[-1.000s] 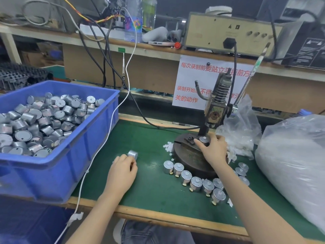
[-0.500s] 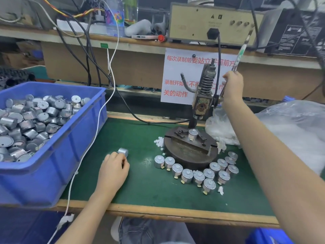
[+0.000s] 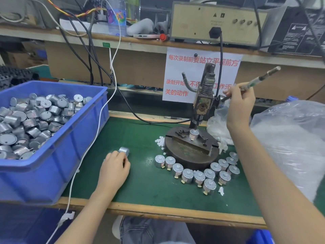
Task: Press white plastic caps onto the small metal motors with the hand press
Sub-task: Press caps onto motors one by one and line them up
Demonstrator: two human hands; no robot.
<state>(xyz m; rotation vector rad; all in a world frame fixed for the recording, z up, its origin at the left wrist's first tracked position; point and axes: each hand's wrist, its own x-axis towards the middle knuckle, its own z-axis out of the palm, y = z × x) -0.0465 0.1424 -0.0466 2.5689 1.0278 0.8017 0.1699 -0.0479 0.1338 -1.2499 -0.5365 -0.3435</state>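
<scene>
Green matting [image 3: 146,187] covers the bench, where a grey metal hand press [image 3: 204,101] stands on its round base. A small silver motor [image 3: 194,134] sits in the fixture under the ram. The right hand [image 3: 240,106] curls round the long metal lever [image 3: 260,79]. The left hand [image 3: 115,169] grips a second silver motor [image 3: 124,151] on the mat, right of the blue plastic crate [image 3: 52,155]. Capped motors [image 3: 187,176] arc along the base's near side; loose white plastic caps [image 3: 159,141] lie at its left

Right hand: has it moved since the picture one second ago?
Yes. The right hand rose from the motor on the round press base to the lever, which it now grips beside the spring.
</scene>
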